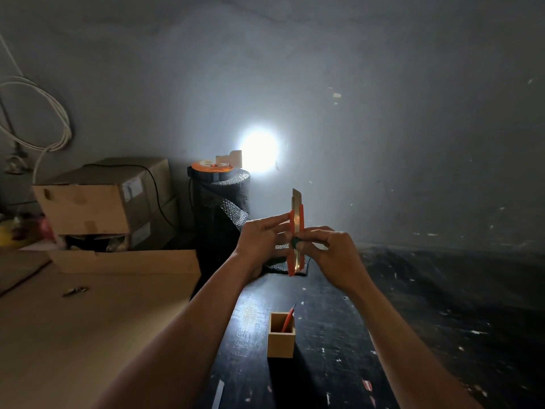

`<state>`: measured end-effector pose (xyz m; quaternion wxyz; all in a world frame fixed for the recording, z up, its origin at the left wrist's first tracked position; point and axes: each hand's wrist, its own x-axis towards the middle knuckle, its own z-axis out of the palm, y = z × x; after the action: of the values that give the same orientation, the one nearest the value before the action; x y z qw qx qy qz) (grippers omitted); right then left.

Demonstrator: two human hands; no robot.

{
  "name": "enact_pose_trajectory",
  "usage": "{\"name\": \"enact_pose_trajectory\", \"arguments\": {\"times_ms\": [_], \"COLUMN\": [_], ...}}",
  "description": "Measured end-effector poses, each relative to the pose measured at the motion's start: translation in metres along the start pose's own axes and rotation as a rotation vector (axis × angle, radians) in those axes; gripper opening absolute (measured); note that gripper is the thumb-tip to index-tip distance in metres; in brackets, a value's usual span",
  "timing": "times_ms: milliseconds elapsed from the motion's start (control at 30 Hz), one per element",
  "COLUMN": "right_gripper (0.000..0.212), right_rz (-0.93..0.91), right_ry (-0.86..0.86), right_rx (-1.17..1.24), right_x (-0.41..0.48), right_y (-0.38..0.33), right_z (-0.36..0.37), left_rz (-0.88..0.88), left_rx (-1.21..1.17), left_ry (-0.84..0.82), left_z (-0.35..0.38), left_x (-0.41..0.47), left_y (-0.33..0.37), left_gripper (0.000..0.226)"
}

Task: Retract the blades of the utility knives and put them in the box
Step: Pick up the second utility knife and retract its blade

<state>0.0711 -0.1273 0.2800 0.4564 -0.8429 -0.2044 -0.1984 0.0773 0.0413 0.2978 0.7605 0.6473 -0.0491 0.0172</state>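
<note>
I hold an orange utility knife (296, 219) upright in front of me, its blade tip sticking out at the top. My left hand (261, 242) pinches the handle from the left. My right hand (330, 255) grips it from the right, with fingers at the dark slider near the middle. Below, on the dark table, stands a small open wooden box (280, 342). Another orange knife (287, 318) leans inside the box, its end poking above the rim.
Stacked cardboard boxes (103, 202) and a flat cardboard sheet (88, 320) fill the left side. A black mesh roll (219, 208) with an orange-topped lamp stands at the back by the wall. The dark table (413, 320) is speckled with paint.
</note>
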Motion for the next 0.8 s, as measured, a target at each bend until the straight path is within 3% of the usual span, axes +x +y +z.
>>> {"name": "enact_pose_trajectory", "arguments": {"times_ms": [800], "right_gripper": [0.023], "right_rz": [0.023], "right_ry": [-0.047], "right_rx": [0.018], "right_x": [-0.019], "right_y": [0.004], "right_z": [0.005], "left_rz": [0.06], "left_rx": [0.032], "left_ry": [0.038], "left_z": [0.006], "left_x": [-0.003], "left_y": [0.003], "left_gripper": [0.046]}}
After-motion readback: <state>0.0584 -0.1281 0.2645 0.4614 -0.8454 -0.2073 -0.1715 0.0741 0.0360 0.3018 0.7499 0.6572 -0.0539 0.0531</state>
